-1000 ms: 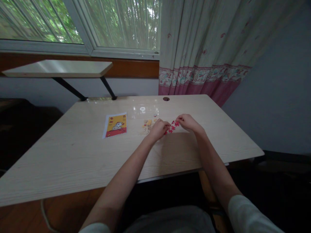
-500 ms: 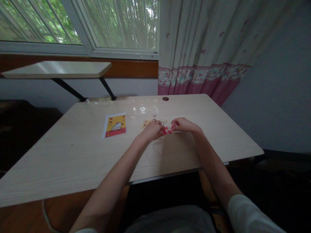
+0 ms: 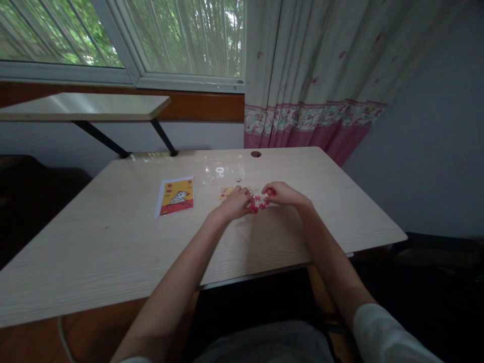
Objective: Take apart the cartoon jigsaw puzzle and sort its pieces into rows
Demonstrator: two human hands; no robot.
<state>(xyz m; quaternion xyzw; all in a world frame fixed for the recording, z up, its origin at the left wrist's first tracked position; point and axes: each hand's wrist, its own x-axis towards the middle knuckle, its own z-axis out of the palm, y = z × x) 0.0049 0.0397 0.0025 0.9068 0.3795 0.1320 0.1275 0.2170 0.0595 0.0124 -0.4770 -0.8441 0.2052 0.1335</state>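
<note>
Your left hand (image 3: 235, 202) has its fingers bent down at the red puzzle pieces (image 3: 262, 206) on the surface (image 3: 151, 267); whether they grip one, I cannot tell. Your right hand (image 3: 283, 193) keeps its fingers narrow, with one red piece (image 3: 270, 192) between them. The other red pieces lie between your two hands. Just beyond your left hand are yellow pieces (image 3: 227, 191), and the hand hides a part of them. One small pale piece (image 3: 238, 179) lies farther back. To the left, well apart, rests a picture sheet (image 3: 177, 196) with a white animal on yellow and red. Behind stand a raised shelf (image 3: 91, 107) and a curtain (image 3: 302, 60).
</note>
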